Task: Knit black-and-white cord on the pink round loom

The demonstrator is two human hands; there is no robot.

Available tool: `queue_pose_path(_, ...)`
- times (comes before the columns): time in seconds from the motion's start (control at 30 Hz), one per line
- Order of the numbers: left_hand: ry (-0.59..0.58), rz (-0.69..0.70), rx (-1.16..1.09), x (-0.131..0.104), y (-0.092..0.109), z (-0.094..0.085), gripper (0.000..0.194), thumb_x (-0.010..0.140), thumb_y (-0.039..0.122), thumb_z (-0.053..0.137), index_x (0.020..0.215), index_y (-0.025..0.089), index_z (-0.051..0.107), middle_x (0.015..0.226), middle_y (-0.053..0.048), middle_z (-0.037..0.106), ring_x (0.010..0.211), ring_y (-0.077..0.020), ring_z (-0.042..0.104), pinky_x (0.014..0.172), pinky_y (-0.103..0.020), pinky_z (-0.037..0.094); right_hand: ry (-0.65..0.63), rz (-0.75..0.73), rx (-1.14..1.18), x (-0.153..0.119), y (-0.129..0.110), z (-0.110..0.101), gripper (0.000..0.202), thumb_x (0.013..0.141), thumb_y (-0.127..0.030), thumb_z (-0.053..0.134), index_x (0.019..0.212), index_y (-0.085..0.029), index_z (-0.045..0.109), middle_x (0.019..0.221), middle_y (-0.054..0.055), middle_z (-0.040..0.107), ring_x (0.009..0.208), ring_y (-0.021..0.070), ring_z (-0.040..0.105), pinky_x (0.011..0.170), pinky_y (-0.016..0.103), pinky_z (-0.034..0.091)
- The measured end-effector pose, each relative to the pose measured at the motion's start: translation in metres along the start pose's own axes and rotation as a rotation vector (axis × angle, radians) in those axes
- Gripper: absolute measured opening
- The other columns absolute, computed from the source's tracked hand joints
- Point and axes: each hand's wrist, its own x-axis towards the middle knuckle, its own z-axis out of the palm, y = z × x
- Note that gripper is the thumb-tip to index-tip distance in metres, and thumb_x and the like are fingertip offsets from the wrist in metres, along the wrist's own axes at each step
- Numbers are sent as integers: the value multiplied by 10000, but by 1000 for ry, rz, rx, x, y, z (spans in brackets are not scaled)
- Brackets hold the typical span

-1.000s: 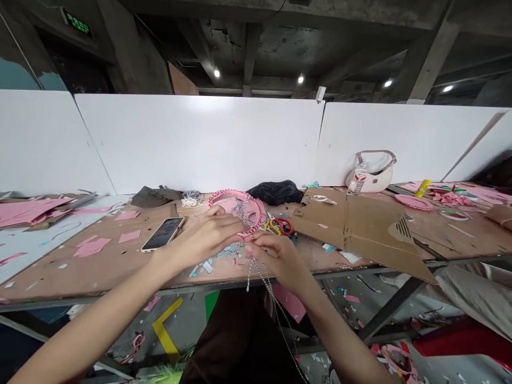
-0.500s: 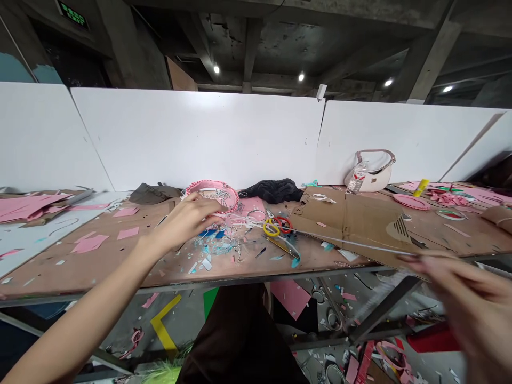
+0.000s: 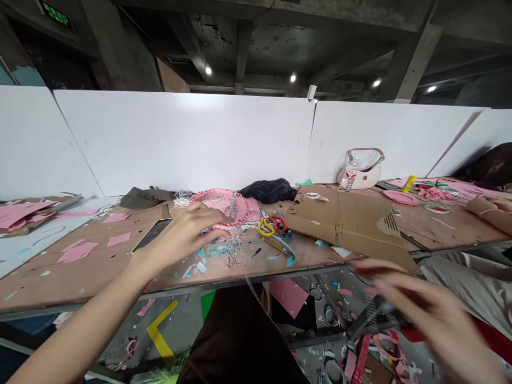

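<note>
Pink, round piece with a braided rim (image 3: 222,204), probably light and flexible, best gripped by that rim, is pinched there by the left hand (image 3: 191,228) towards the back edge of the counter (image 3: 114,272); whether anything is held by the blurred right hand (image 3: 426,301), past the front edge, cannot be told.

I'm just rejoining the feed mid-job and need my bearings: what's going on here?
The person's left hand has its grip on the near side of a pink braided ring at the table. The right hand is apart from it, out to the right, too blurred to tell whether it holds anything. A patterned cord hangs past the table edge, and yellow-handled scissors lie beside the ring.
</note>
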Motion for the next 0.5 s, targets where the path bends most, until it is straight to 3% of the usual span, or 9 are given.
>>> queue_pose_path(0.07,-32,-8,-55,2,11,1,261,972,410,516,1023,200,662,933,-40,750,834,-187,678,770,-315,450,-273,-38,209,28,-6,50,290,890,-488,665,755,-247,754,1185,109,664,1100,309,626,939,448,496)
queue_pose_path(0.13,-67,-29,-107,3,19,2,262,959,408,541,1067,207,670,989,-42,755,893,-199,693,761,-305,483,-425,-79,317,52,-14,100,313,902,-487,651,750,-233,754,1259,80,631,1189,282,576,1036,424,424)
queue_pose_path(0.23,-83,-51,-186,4,25,1,255,947,385,571,1116,228,679,1101,-43,750,933,-198,704,792,-300,515,-598,-91,444,72,-26,147,330,913,-489,638,769,-214,751,1018,60,698,1061,230,624,958,348,451)
queue_pose_path(0.33,-80,-109,-243,6,29,-3,244,918,361,621,1105,223,698,1205,-52,722,928,-190,710,780,-284,528,-592,-90,473,76,-35,155,342,917,-477,625,761,-195,739,790,27,689,834,184,642,795,290,476)
queue_pose_path(0.5,-105,-165,-308,7,33,-6,228,876,320,682,1080,223,714,1005,-12,777,835,-169,711,723,-256,520,-497,-132,286,82,-49,132,262,921,-347,605,738,-190,708,742,9,659,741,152,583,691,263,431)
